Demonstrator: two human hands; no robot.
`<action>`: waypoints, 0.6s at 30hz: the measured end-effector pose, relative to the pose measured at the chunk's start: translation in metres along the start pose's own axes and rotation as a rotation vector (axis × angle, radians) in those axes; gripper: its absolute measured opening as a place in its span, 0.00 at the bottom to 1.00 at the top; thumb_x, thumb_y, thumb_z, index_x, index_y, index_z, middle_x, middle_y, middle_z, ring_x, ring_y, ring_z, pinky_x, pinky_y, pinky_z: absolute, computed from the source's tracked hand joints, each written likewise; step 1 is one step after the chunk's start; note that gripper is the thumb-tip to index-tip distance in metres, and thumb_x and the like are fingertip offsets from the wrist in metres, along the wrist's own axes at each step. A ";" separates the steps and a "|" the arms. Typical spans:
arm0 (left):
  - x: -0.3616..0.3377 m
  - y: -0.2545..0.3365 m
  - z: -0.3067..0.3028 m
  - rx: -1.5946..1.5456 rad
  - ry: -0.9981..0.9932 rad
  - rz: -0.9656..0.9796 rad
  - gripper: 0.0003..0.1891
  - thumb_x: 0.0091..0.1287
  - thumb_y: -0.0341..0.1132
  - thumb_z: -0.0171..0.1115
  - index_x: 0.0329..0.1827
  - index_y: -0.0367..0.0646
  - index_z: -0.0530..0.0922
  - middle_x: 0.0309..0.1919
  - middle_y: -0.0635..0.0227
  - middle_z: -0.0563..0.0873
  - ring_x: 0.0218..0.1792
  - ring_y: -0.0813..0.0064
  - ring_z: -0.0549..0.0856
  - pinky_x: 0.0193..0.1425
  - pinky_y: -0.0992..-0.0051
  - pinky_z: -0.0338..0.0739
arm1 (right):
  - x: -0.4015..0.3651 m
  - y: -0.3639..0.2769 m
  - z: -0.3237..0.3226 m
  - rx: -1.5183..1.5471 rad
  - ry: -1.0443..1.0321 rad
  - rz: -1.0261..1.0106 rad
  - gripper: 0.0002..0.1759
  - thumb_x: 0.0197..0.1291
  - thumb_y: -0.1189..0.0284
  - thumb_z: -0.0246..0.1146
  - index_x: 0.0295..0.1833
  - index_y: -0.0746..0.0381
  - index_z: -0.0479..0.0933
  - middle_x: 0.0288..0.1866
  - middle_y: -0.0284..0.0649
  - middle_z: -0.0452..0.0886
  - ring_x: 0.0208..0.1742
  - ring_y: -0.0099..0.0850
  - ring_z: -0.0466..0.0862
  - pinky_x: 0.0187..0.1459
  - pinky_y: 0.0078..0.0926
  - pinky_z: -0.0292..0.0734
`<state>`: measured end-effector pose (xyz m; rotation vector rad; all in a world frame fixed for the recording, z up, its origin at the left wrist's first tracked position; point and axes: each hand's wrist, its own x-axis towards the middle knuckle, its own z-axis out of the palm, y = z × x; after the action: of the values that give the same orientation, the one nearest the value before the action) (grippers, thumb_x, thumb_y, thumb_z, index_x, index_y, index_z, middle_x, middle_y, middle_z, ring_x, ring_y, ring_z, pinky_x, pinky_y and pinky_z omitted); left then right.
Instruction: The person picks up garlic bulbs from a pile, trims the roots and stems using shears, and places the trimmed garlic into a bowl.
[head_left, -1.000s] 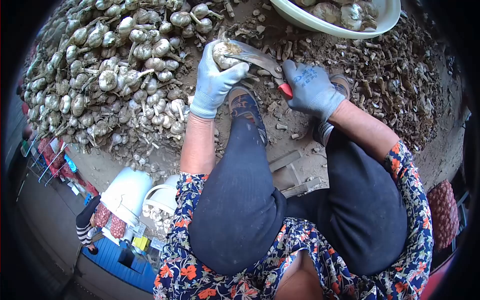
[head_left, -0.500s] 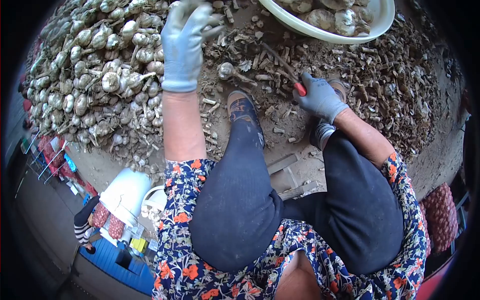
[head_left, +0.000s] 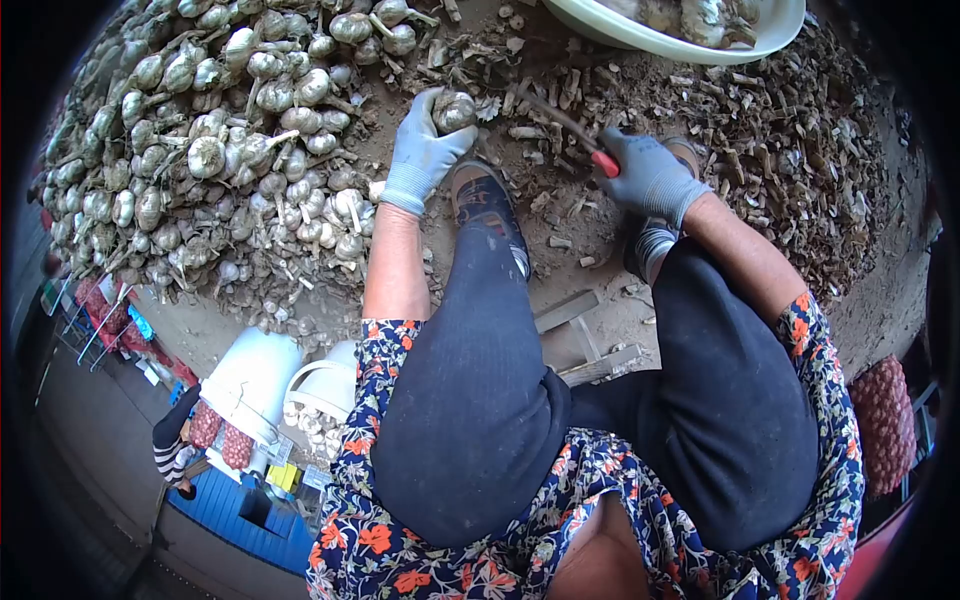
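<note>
Here, blade [head_left: 558,121] slanting up-left, toward garlic bulb [head_left: 453,110]

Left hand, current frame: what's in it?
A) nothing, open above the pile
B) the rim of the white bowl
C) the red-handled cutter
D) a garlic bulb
D: the left hand is wrapped around a garlic bulb just in front of the shoe, while the red-handled cutter is in the right hand.

Matt knit gloves [head_left: 425,150], papery garlic [head_left: 453,110]
</note>
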<state>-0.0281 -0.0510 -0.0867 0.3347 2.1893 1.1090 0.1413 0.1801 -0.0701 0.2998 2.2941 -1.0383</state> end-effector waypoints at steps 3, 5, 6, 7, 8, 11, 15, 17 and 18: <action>-0.008 0.033 -0.001 0.062 -0.052 0.051 0.31 0.48 0.29 0.68 0.60 0.38 0.71 0.48 0.67 0.80 0.46 0.77 0.80 0.54 0.79 0.74 | 0.002 -0.014 -0.013 -0.038 0.039 0.031 0.18 0.60 0.63 0.58 0.48 0.65 0.68 0.36 0.58 0.79 0.43 0.55 0.80 0.45 0.48 0.73; -0.009 0.040 0.000 0.066 -0.047 0.217 0.31 0.50 0.27 0.63 0.62 0.39 0.69 0.46 0.63 0.81 0.42 0.77 0.82 0.50 0.78 0.76 | -0.002 -0.029 -0.020 -0.252 0.158 -0.109 0.20 0.59 0.63 0.60 0.52 0.63 0.66 0.39 0.55 0.79 0.44 0.53 0.80 0.46 0.45 0.74; -0.014 0.043 0.000 -0.391 -0.171 -0.006 0.31 0.51 0.26 0.65 0.63 0.36 0.68 0.48 0.65 0.80 0.44 0.78 0.82 0.52 0.79 0.76 | -0.001 -0.035 -0.022 -0.317 0.137 -0.074 0.23 0.58 0.63 0.61 0.54 0.62 0.66 0.42 0.53 0.78 0.44 0.51 0.80 0.47 0.44 0.74; -0.014 0.042 -0.001 -0.392 -0.172 -0.006 0.31 0.51 0.26 0.65 0.63 0.36 0.68 0.48 0.65 0.80 0.44 0.78 0.82 0.52 0.79 0.76 | -0.003 -0.038 -0.025 -0.318 0.136 -0.073 0.23 0.58 0.63 0.61 0.54 0.62 0.66 0.42 0.53 0.78 0.44 0.51 0.80 0.47 0.44 0.74; -0.014 0.041 -0.002 -0.545 -0.175 -0.021 0.31 0.52 0.26 0.66 0.62 0.34 0.68 0.48 0.65 0.81 0.44 0.80 0.82 0.51 0.79 0.76 | -0.004 -0.041 -0.027 -0.386 0.159 -0.076 0.22 0.60 0.61 0.59 0.53 0.63 0.66 0.41 0.52 0.78 0.44 0.49 0.81 0.46 0.45 0.75; -0.014 0.042 -0.005 -0.743 -0.148 0.009 0.33 0.51 0.30 0.74 0.60 0.28 0.69 0.46 0.66 0.82 0.43 0.80 0.82 0.50 0.80 0.78 | -0.004 -0.045 -0.029 -0.473 0.194 -0.092 0.22 0.62 0.58 0.58 0.52 0.63 0.67 0.41 0.51 0.79 0.44 0.48 0.82 0.45 0.45 0.76; -0.017 0.047 -0.005 -0.303 -0.029 0.079 0.34 0.45 0.35 0.79 0.55 0.31 0.74 0.43 0.65 0.84 0.43 0.77 0.83 0.50 0.78 0.78 | -0.005 -0.052 -0.023 -0.453 0.240 -0.101 0.25 0.60 0.57 0.59 0.54 0.64 0.66 0.42 0.51 0.78 0.44 0.46 0.82 0.46 0.45 0.75; -0.017 0.047 -0.006 0.156 0.092 0.311 0.32 0.45 0.36 0.78 0.53 0.33 0.76 0.41 0.64 0.85 0.41 0.76 0.84 0.49 0.77 0.79 | -0.004 -0.059 -0.024 -0.444 0.190 -0.068 0.27 0.60 0.56 0.60 0.55 0.64 0.66 0.43 0.51 0.78 0.45 0.47 0.82 0.47 0.45 0.75; -0.016 0.048 -0.006 0.157 0.088 0.313 0.32 0.45 0.36 0.78 0.53 0.33 0.76 0.41 0.64 0.85 0.41 0.76 0.84 0.49 0.77 0.79 | -0.003 -0.059 -0.023 -0.450 0.202 -0.084 0.26 0.59 0.57 0.60 0.55 0.64 0.66 0.43 0.51 0.78 0.44 0.47 0.82 0.46 0.45 0.75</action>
<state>-0.0228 -0.0337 -0.0389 0.7314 2.3634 1.1343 0.1087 0.1579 -0.0207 0.1279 2.6619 -0.5212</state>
